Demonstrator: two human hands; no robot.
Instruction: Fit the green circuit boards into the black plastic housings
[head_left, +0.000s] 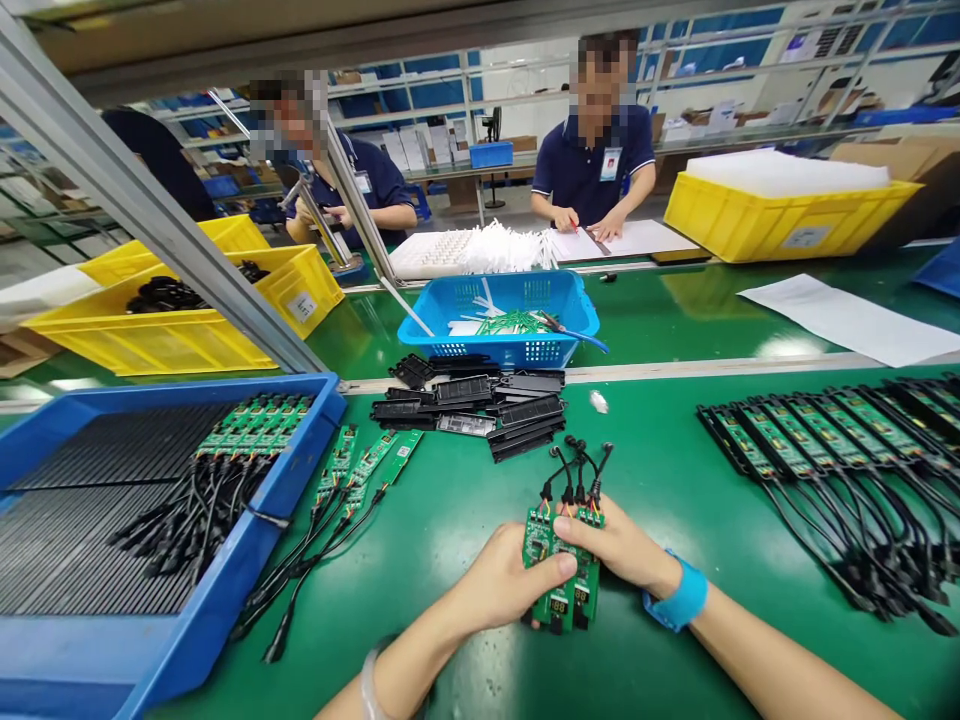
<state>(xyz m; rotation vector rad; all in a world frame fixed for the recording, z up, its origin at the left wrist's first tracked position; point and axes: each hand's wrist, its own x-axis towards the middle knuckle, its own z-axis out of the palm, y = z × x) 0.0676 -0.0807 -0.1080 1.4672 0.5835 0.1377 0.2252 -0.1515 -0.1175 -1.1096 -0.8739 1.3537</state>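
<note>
Several green circuit boards (558, 600) are held side by side over the near middle of the bench, small digit displays at their lower ends. My left hand (504, 575) grips them from the left, its thumb lying across their faces. From the right, my right hand (619, 540) is closed on their upper part, thumb on top. Short black cables (577, 465) with round plugs rise from the boards' far ends. Beyond them lies a loose pile of black plastic housings (480, 398). Left of my hands, a few circuit boards with cables (367, 465) rest on the bench.
A blue tray (187, 640) at left holds boards with cables. Rows of housings with boards (817, 430) lie at right, cables toward me. A blue basket (502, 345) stands behind the pile. Yellow bins (795, 220) flank the far bench, where two people work. A metal post (157, 190) slants at left.
</note>
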